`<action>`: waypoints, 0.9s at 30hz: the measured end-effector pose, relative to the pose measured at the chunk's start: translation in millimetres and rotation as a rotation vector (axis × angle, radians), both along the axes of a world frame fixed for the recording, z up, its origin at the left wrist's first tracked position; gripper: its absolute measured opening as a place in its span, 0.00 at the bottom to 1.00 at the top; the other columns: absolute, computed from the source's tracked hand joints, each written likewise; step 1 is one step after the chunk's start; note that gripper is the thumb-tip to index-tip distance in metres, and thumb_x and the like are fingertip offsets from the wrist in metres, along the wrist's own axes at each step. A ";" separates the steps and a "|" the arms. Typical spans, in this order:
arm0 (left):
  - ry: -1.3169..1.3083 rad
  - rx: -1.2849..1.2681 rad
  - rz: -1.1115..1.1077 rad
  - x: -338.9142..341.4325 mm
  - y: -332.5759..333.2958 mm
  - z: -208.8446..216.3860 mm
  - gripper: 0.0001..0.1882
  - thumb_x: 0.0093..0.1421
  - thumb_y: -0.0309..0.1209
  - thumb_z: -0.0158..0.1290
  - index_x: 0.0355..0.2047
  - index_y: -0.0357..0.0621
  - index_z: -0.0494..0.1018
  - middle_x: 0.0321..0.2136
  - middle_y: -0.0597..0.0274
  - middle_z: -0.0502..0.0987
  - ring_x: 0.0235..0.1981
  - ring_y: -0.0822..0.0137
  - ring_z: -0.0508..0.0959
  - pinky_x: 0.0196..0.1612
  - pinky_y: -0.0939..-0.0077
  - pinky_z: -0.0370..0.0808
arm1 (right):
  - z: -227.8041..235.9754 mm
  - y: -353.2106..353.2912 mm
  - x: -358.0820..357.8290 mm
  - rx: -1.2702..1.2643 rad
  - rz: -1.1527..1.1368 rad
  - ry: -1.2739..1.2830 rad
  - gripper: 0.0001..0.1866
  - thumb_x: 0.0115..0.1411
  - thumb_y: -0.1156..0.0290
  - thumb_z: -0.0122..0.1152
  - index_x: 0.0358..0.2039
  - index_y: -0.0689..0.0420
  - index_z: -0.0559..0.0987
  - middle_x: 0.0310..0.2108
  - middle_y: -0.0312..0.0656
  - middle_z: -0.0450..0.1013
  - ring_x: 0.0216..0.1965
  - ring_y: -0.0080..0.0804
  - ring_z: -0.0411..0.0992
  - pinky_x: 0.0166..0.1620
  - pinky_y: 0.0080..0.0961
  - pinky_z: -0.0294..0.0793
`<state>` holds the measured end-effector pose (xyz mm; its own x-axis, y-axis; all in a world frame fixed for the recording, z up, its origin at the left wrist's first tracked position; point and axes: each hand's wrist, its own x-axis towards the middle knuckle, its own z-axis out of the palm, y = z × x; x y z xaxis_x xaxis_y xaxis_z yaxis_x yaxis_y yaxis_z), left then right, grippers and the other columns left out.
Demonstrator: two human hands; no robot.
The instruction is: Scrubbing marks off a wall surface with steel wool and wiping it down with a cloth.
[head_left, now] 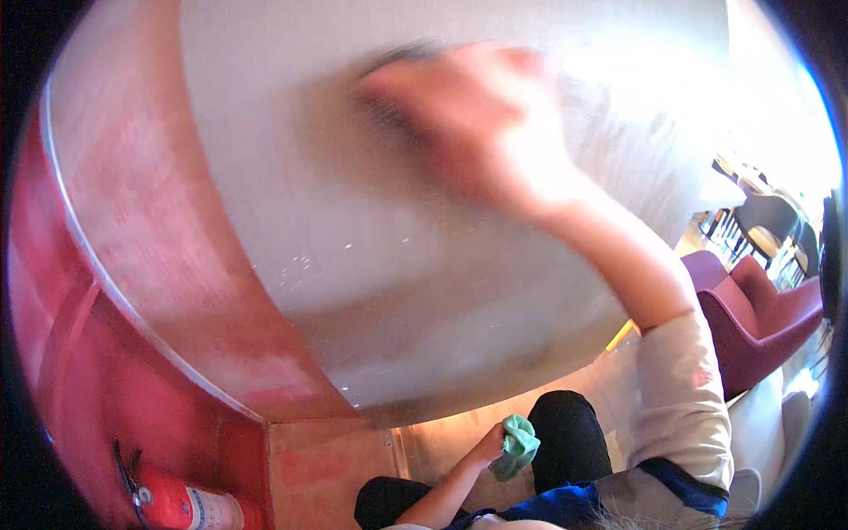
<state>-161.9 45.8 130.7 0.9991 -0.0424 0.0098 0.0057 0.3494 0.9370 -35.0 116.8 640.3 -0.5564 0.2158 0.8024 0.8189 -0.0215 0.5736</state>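
Observation:
My right hand [481, 119], smeared by motion, is at the upper part of a broad grey panel [380, 265]. A dark, flat-looking item [397, 60] shows at its fingers, too blurred for me to tell its kind. Small white specks lie on the panel below that hand, and dull streaks mark it to the right. Down near my knees, my left hand [488, 444] is closed on a green cloth [517, 448], which is bunched up and hangs from the fingers, apart from the panel.
A red fire extinguisher [181, 503] stands at the lower left beside the red wall [132, 380]. Purple armchairs [751, 309] and dark chairs [768, 216] are off to the right, near bright light. Tan floor [327, 464] shows beneath the panel's lower edge.

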 end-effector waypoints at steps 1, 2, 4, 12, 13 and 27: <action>0.042 -0.034 -0.007 -0.7 2.9 -6.4 0.15 0.53 0.34 0.57 0.41 0.45 0.73 0.37 0.64 0.77 0.38 0.69 0.76 0.44 0.72 0.72 | -10.0 25.9 -15.2 -0.052 0.258 -0.097 0.22 0.42 0.70 0.57 0.42 0.54 0.77 0.29 0.34 0.72 0.29 0.33 0.70 0.30 0.32 0.68; 0.030 -0.052 -0.045 -6.2 8.7 -14.2 0.16 0.55 0.38 0.56 0.42 0.45 0.73 0.37 0.64 0.77 0.40 0.70 0.76 0.46 0.71 0.73 | -24.8 40.1 -37.0 -0.076 0.222 -0.097 0.21 0.41 0.69 0.57 0.41 0.54 0.77 0.28 0.33 0.69 0.28 0.30 0.69 0.29 0.30 0.66; 0.092 -0.234 -0.065 -10.3 15.6 -2.4 0.16 0.57 0.39 0.54 0.42 0.45 0.73 0.37 0.63 0.77 0.40 0.69 0.77 0.45 0.70 0.74 | -52.3 36.2 -52.7 -0.089 0.168 -0.115 0.21 0.41 0.67 0.57 0.40 0.53 0.77 0.25 0.31 0.62 0.26 0.25 0.66 0.29 0.25 0.62; -0.585 0.128 0.782 -48.7 62.3 185.7 0.14 0.59 0.36 0.51 0.39 0.39 0.73 0.36 0.57 0.76 0.34 0.62 0.75 0.41 0.65 0.75 | -136.8 -119.0 100.8 0.002 -0.004 0.072 0.19 0.35 0.73 0.62 0.32 0.47 0.82 0.23 0.27 0.61 0.24 0.22 0.62 0.32 0.22 0.55; -0.635 0.429 1.115 -71.3 104.6 218.9 0.13 0.59 0.36 0.50 0.38 0.39 0.72 0.36 0.57 0.75 0.34 0.63 0.75 0.41 0.65 0.74 | -145.0 -148.8 120.6 0.030 -0.084 0.200 0.20 0.32 0.73 0.63 0.33 0.47 0.82 0.23 0.28 0.62 0.24 0.22 0.63 0.33 0.23 0.55; -0.708 1.904 1.673 74.3 151.0 554.9 0.20 0.51 0.34 0.54 0.45 0.41 0.69 0.39 0.52 0.70 0.43 0.51 0.69 0.49 0.58 0.65 | -308.7 -275.8 198.1 0.176 -0.093 1.277 0.19 0.44 0.77 0.65 0.40 0.58 0.78 0.28 0.41 0.68 0.31 0.37 0.64 0.40 0.30 0.61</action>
<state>-87.6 196.9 685.6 0.1429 -0.0291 0.9893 0.4490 -0.8889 -0.0910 163.0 -159.0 331.6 0.6324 0.0501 0.7730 0.7732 -0.1023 -0.6259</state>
